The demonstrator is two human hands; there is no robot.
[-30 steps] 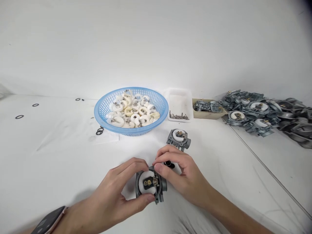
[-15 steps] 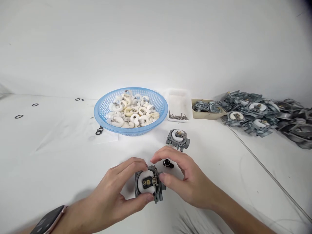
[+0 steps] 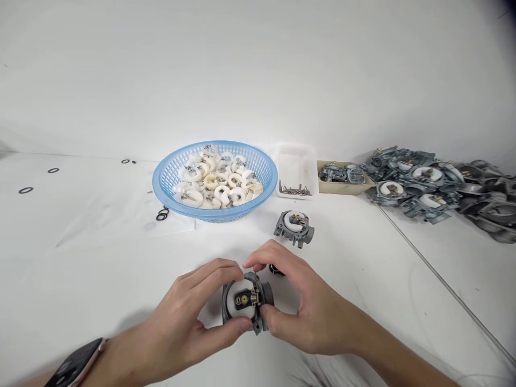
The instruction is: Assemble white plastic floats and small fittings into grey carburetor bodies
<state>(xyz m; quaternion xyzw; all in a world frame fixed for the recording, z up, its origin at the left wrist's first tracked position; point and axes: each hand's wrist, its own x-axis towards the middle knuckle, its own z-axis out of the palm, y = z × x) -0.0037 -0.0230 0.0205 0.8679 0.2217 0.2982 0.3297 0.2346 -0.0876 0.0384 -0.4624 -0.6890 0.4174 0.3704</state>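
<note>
The carburetor body is positioned on the near part of the counter, between both hands, with its cavity facing up. The left hand holds it across the rim: the thumb bears on the near edge, the other fingers on the far edge. This grip appears to brace the casting and leave the cavity visible. The right hand has its fingers set wide in an arch. Its thumb lies against the body's right side; the index finger curves above the far edge, and whether its tip makes contact cannot be told. The arch probably gives access to the hinge side from above.

A small black part lies beyond the right hand, partly hidden. A second carburetor body rests farther back, also cavity up, within reach.

Containers appear to keep part types separate. The round basket is blue latticed plastic and carries smooth, C-shaped floats, white to yellowed. The rectangular tray is white, with slender metal pins gathered at its near end. The tan box contains grey metal parts. At right, dull grey castings form an irregular heap. Black rings lie by the basket.
</note>
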